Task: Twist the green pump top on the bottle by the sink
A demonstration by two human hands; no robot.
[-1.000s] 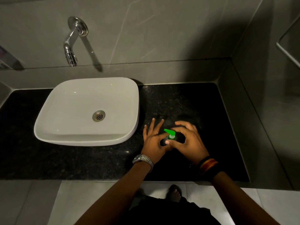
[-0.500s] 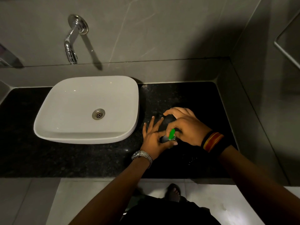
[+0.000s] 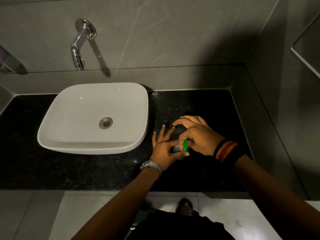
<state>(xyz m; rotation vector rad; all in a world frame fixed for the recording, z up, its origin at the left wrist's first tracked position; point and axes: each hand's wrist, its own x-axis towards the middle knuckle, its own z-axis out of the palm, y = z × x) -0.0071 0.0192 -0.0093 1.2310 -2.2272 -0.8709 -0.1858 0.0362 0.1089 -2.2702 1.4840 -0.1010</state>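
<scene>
Compared with a second ago, the green pump top (image 3: pixel 185 144) is showing only as a thin sliver instead of a broad nozzle, and the right hand (image 3: pixel 195 134) is now arching over it from two o'clock rather than sitting at four o'clock. That hand is closing its fingers on the pump top. The left hand (image 3: pixel 165 149) is pinching thumb and forefinger around the bottle (image 3: pixel 176 148) just under the collar, its other fingers fanning out toward eleven o'clock.

The bottle is standing on the black counter (image 3: pixel 86 170), at about three o'clock from the white sink (image 3: pixel 93 118) and near it, with the wall tap (image 3: pixel 78 49) up at eleven o'clock.

Judging by its size, the bottle is probably light, so it is likely to spin or tip unless braced; its dark, glinting shoulder looks smooth and possibly slippery. Taking the collar low with one hand while the other turns the pump head near its stem seems the soundest hold. The nozzle, being thin plastic, may flex if levered.

Most of the bottle is lying hidden under the hands; only a dim reflective patch and the bright green strip are showing.
</scene>
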